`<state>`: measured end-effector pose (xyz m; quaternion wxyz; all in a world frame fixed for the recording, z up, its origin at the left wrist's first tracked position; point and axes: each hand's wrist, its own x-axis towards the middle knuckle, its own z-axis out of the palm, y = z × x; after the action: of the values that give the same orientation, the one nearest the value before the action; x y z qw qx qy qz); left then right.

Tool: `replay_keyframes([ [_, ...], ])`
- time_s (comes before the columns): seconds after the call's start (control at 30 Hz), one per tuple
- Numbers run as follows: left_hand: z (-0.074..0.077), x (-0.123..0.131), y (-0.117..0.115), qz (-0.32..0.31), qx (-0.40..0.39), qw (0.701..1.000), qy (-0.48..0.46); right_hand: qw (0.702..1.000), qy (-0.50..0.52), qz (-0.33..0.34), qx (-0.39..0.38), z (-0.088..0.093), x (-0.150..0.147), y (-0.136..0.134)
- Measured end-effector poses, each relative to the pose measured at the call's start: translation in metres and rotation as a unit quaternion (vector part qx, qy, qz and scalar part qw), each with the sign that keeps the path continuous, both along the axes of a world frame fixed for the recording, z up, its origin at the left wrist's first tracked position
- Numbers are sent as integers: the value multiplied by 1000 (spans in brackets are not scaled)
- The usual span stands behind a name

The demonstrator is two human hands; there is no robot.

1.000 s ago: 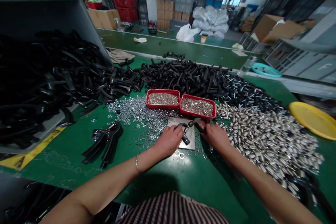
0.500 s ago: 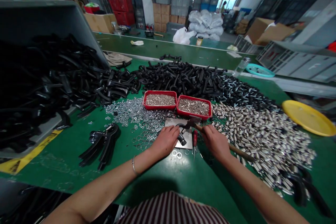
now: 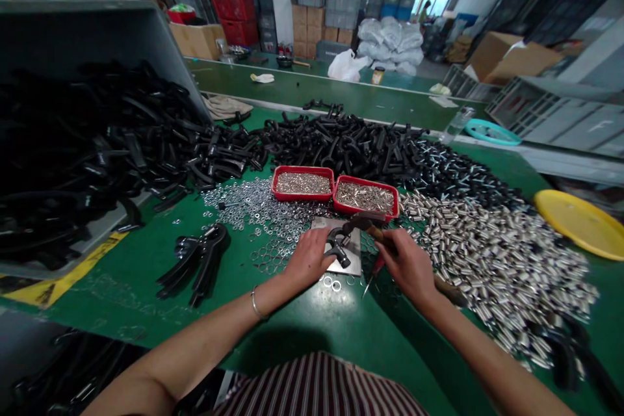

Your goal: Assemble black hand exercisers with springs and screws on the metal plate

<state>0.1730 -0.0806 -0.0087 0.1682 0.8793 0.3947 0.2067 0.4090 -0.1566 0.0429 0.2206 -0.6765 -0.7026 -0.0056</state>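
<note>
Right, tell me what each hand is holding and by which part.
The left hand pins a black curved part on the metal plate, gripping its near end. The right hand holds a hammer by its wooden handle.

Metal plate [image 3: 348, 259] lies on the table [image 3: 341, 331], centre, just in front of two trays [image 3: 335, 190] set side by side, touching. Left hand [image 3: 308, 258] at the plate's left edge, right hand [image 3: 410, 265] to its right; black handle part [image 3: 337, 244] on the plate between them. Loose washers [image 3: 253, 208] spread left of the plate. Metal sleeves [image 3: 492, 253] heaped right of the trays. Pile of black parts [image 3: 351, 140] behind the trays, another pile [image 3: 82, 149] far left. Stacked assembled handles [image 3: 197, 261] left of the washers. Plastic plate [image 3: 580, 221] at far right.
</note>
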Motion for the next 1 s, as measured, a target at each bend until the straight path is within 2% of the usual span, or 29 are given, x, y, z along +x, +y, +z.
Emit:
replay_keyframes([
  [0.07,-5,1,1,22,-7,1000,-19,1000,6,27,10,3,-8,0],
  [0.17,-10,3,3,14,-1,999,-29,994,-47,80,-62,2,-16,4],
  [0.23,-11,3,4,11,5,1000,-27,993,-44,75,-79,0,-17,7],
  [0.37,-9,3,5,11,15,1000,-8,998,-22,48,-34,-3,-16,10],
  [0.5,-7,3,5,14,16,1000,-7,991,-58,81,-94,-4,-12,8],
  [0.6,-7,4,5,14,22,1000,-2,997,9,50,-53,-2,-11,6],
  [0.67,-8,5,5,15,31,999,-1,998,17,43,-38,-2,-13,6],
  [0.8,-9,5,4,24,40,999,6,991,6,88,-102,-8,-19,8],
  [0.87,-6,4,4,20,39,999,9,991,63,68,-98,-12,-14,8],
  [0.93,0,2,6,13,19,1000,-5,991,117,24,-64,-14,3,6],
  [1.0,9,1,12,13,-58,997,-51,990,134,-33,-35,-15,32,6],
])
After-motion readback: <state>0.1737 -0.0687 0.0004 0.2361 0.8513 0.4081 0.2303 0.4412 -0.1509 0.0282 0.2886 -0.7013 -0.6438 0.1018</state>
